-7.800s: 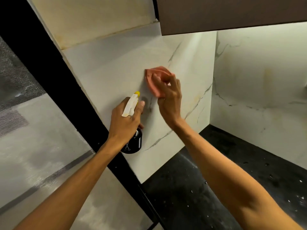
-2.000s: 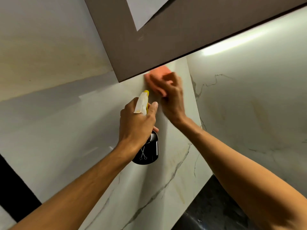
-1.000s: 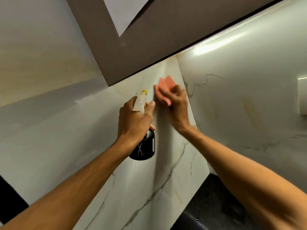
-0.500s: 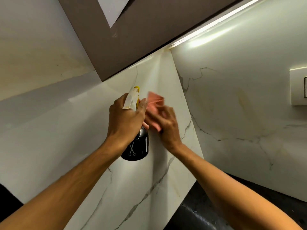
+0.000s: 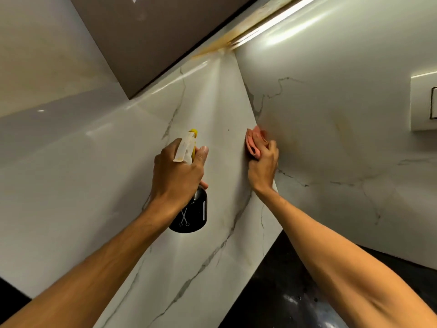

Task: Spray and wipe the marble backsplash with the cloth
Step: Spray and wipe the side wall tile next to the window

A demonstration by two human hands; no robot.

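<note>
The white marble backsplash (image 5: 331, 143) with grey veins wraps an inner corner. My left hand (image 5: 177, 176) grips a black spray bottle (image 5: 191, 216) with a white and yellow spray head, its nozzle pointing at the left marble panel. My right hand (image 5: 263, 166) holds a crumpled pink cloth (image 5: 254, 142) and presses it against the marble right at the corner seam, on the right-hand panel. Much of the cloth is hidden under my fingers.
A brown wall cabinet (image 5: 160, 36) overhangs the upper left, with a lit strip light (image 5: 272, 24) under it. A white switch plate (image 5: 423, 102) sits on the right wall. The black countertop (image 5: 295, 292) lies below the corner.
My right hand has carried the cloth from beside the spray bottle rightward to the corner seam. The view has tilted up and right. My left hand keeps its grip on the bottle.
</note>
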